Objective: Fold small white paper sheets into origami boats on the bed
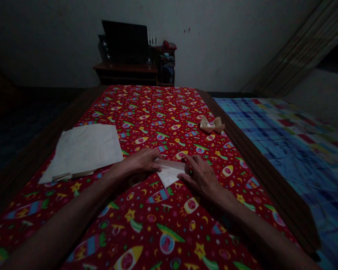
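Note:
A small folded white paper (170, 171) lies on a red cloth (163, 225) printed with rockets and stars. My left hand (141, 161) rests flat on the paper's left end, fingers stretched out and pressing down. My right hand (201, 174) lies on the paper's right end, fingers extended with the tips on its upper edge. Neither hand lifts the paper. The room is dim.
A stack of white sheets (84, 150) lies to the left on the cloth. A folded tan paper figure (212, 125) sits near the right edge. A checked blue mat (292, 150) lies on the right. A dark cabinet with a screen (129, 52) stands by the far wall.

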`<move>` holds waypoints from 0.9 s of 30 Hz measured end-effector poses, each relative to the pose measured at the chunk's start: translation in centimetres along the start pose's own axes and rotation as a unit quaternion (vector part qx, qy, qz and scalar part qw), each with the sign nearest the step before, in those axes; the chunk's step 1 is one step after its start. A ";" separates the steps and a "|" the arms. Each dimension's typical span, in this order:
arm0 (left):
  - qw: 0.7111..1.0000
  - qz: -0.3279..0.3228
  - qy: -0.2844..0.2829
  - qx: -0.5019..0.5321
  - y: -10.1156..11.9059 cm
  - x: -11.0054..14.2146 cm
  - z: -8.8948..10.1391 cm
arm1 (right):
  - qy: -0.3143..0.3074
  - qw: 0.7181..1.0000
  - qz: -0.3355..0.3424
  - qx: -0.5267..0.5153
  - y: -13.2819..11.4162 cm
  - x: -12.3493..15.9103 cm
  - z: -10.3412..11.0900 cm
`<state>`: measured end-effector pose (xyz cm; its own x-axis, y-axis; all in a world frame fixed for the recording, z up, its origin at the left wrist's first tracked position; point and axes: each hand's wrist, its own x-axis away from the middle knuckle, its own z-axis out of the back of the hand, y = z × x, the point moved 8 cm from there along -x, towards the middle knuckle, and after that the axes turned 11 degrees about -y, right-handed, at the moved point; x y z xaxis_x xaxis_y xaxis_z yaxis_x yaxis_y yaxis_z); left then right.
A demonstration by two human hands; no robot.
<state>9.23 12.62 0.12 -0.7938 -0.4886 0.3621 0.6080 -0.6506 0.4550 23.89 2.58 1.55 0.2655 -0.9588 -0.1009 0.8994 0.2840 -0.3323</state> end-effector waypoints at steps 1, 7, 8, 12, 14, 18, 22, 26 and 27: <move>1.000 -0.011 0.012 0.001 0.1 0.0 0.0 | -0.006 1.000 -0.006 -0.017 0.3 -0.2 -0.1; 0.981 -0.059 0.183 -0.006 1.2 2.2 1.8 | -0.002 0.992 -0.010 -0.128 0.9 -2.3 0.7; 0.969 -0.065 0.236 -0.019 1.7 3.1 2.6 | 0.029 0.992 0.017 -0.122 0.4 -2.7 1.7; 0.891 -0.081 0.419 -0.158 4.2 7.4 4.8 | 0.154 0.979 0.127 0.031 -2.4 -3.4 4.9; 0.872 -0.083 0.424 -0.232 5.1 8.2 4.1 | 0.163 0.964 0.165 0.130 -3.5 -3.4 4.5; 0.901 -0.084 0.322 -0.278 4.7 7.4 0.6 | 0.092 0.948 0.240 0.187 -4.5 -2.5 1.2; 0.929 -0.090 0.273 -0.231 3.8 7.1 -1.9 | 0.026 0.958 0.245 0.145 -4.0 -1.7 -0.4; 0.947 -0.091 0.280 -0.132 2.7 7.4 -2.0 | 0.020 0.967 0.236 0.095 -3.4 -1.2 -0.2; 0.950 -0.096 0.280 -0.102 2.4 7.5 -1.9 | 0.023 0.969 0.232 0.079 -3.2 -1.1 -0.1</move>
<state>4.73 6.28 2.33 -0.8070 -0.5449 -0.2276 0.4812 -0.8302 0.2815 20.68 2.68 2.65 0.6420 -0.7255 -0.2478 0.7297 0.6774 -0.0927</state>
